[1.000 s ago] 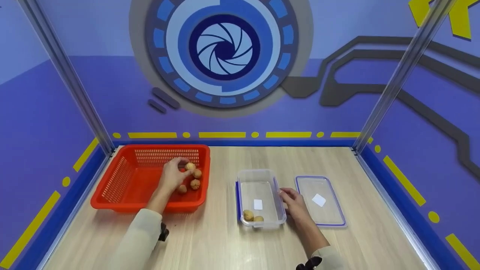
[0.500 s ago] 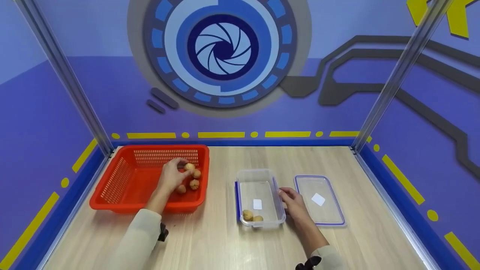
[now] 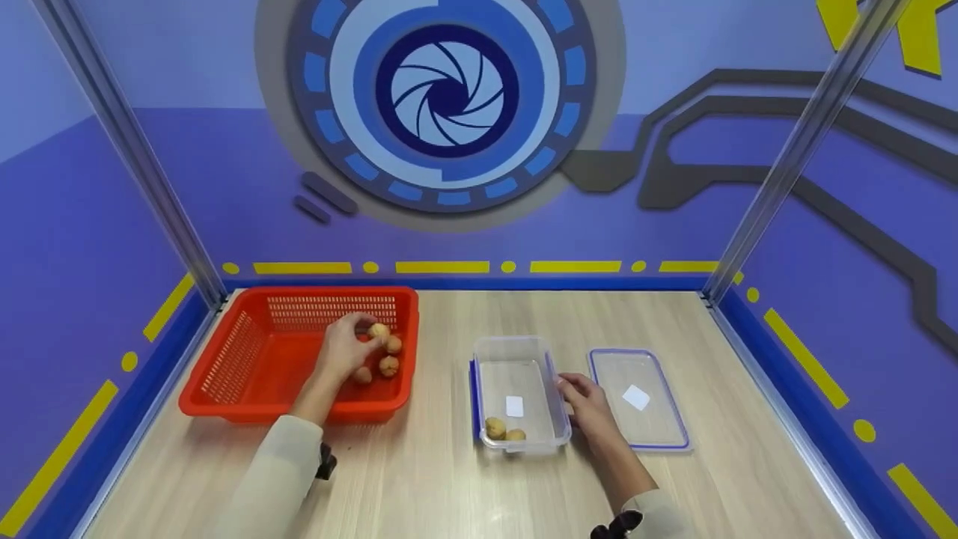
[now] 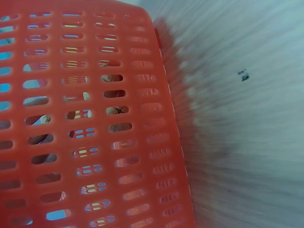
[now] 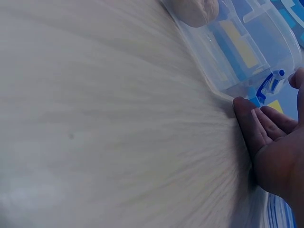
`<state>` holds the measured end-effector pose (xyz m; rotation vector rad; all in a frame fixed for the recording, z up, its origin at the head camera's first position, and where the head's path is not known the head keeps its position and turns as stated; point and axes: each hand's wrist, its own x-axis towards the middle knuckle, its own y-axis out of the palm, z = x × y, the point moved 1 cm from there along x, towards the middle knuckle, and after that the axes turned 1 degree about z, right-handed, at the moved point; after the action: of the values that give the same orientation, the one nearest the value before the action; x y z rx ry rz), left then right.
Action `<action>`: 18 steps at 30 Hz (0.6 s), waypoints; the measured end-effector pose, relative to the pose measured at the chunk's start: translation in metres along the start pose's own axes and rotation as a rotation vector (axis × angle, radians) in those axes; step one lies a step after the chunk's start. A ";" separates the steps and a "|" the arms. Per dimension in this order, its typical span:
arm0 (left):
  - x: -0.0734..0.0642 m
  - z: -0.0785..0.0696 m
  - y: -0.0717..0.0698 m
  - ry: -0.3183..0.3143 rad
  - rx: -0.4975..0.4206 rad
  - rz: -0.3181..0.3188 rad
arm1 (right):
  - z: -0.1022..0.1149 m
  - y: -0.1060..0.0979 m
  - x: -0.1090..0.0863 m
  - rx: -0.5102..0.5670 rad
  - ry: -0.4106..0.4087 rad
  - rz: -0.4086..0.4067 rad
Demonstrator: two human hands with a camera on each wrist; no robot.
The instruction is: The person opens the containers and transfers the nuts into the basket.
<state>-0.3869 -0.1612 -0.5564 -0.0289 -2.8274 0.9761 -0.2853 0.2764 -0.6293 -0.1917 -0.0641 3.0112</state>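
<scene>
Inside the red plastic basket (image 3: 299, 415), my left hand (image 3: 344, 348) pinches a walnut (image 3: 379, 331) between thumb and fingers. Around it in the basket lie a walnut (image 3: 393, 345), another walnut (image 3: 388, 365) and a third walnut (image 3: 363, 374). The basket's slotted wall (image 4: 85, 142) mostly hides this hand in the left wrist view. My right hand (image 3: 587, 408) touches the right side of a clear plastic box (image 3: 516, 374), its fingers fairly straight in the right wrist view. At the box's near end rest a walnut (image 3: 495, 428) and a second walnut (image 3: 516, 436).
A clear lid (image 3: 640, 419) with a blue seal and a white label lies flat, right of the box. A blue flap (image 3: 474, 404) hangs at the box's left side. Panelled walls with metal posts (image 3: 778, 172) enclose the wooden table (image 3: 419, 479).
</scene>
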 end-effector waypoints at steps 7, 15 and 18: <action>0.001 0.000 0.000 -0.007 0.002 0.004 | 0.000 0.000 0.000 -0.002 -0.010 -0.005; 0.001 0.003 0.000 0.008 0.016 0.003 | 0.000 0.000 0.000 -0.022 -0.012 -0.012; 0.002 0.003 0.000 -0.007 0.003 -0.004 | 0.000 0.000 0.000 -0.029 -0.009 -0.011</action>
<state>-0.3889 -0.1631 -0.5586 -0.0190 -2.8309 0.9818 -0.2854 0.2765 -0.6298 -0.1807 -0.1100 3.0013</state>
